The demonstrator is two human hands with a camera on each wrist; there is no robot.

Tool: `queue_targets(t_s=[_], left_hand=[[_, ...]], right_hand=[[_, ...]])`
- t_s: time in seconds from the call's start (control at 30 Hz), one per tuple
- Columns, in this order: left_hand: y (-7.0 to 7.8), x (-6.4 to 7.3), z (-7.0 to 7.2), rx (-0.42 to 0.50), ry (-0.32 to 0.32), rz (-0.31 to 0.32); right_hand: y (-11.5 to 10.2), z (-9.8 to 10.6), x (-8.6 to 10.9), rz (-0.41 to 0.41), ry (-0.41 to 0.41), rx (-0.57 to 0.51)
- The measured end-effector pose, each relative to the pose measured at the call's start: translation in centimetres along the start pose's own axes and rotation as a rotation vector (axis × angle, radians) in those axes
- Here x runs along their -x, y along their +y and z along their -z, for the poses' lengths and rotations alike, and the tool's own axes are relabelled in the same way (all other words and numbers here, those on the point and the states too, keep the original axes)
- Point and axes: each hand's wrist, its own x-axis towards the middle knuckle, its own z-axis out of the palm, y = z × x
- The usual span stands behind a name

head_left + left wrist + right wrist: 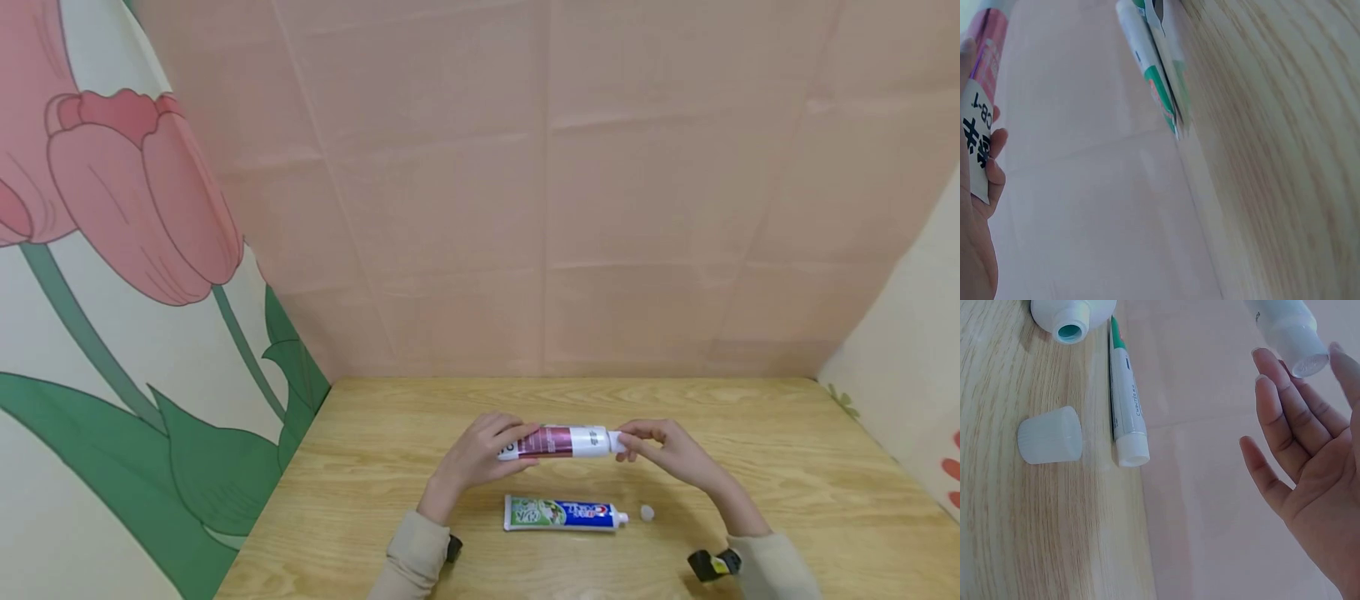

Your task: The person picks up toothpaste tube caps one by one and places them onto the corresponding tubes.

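Note:
My left hand (480, 450) grips a pink and white toothpaste tube (555, 442) by its flat end, level above the table. At the tube's other end, my right hand (671, 454) pinches its white cap (1310, 361) between thumb and fingertips; the cap sits on the tube's end. Nearer me, a blue and green toothpaste tube (562, 514) lies uncapped, its bare nozzle (1070, 331) facing right. A loose white cap (647, 513) stands just beyond that nozzle.
In the right wrist view, another white and green tube (1127, 400), capped, lies on the wooden table (360, 492). A pink cloth (547, 208) hangs along the back, and a tulip-print wall (150, 208) stands at left.

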Motion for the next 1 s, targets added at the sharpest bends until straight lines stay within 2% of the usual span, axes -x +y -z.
queue_targets(t_s=[0.2,0.4,0.67,1.0], left_hand=[[0.08,0.05,0.01,0.009,-0.02,0.032],[0.1,-0.09,-0.05,0.002,-0.022,0.014],[0.05,-0.03,-0.13,0.007,-0.014,0.021],[0.0,0.1,-0.03,0.002,-0.008,0.019]], right_hand=[[-0.05,0.09,0.12,0.019,0.006,0.016],[-0.57,-0.11,0.22,0.017,0.017,0.009],[-0.56,-0.12,0.21,0.037,0.018,-0.038],[-0.77,-0.17,0.19,0.105,0.056,-0.052]])
